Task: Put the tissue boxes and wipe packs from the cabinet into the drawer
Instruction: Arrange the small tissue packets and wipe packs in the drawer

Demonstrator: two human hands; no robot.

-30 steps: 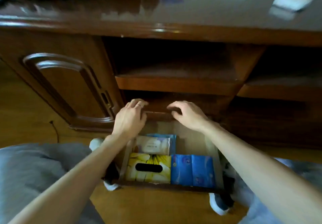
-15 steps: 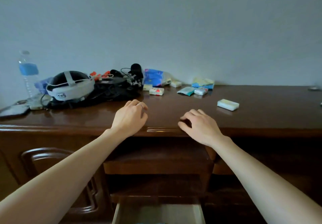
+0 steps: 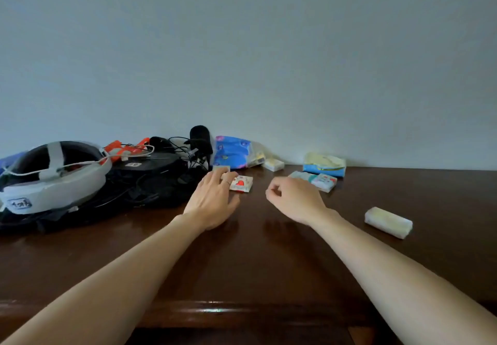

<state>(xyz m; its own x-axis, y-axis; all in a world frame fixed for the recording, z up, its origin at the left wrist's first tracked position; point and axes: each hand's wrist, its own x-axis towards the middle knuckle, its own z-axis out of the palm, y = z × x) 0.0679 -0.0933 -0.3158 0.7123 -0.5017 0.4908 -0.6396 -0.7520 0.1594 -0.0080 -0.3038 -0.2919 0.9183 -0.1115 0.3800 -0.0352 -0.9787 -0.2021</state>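
Single head view looks forward, close over the cabinet top [image 3: 269, 264] toward the wall [image 3: 269, 49].

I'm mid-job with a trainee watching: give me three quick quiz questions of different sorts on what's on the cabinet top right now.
1. True or false: the left hand has its fingers on the small white pack with red hearts.
2. Which item lies alone, nearest the right forearm? A) the blue patterned plastic tissue bag B) the pale yellow wrapped tissue pack C) the grey-and-white headset
3. Fill in: the right hand hovers loosely curled above the dark wooden cabinet top, holding ____.

Key: 1 true; 2 B; 3 nothing.
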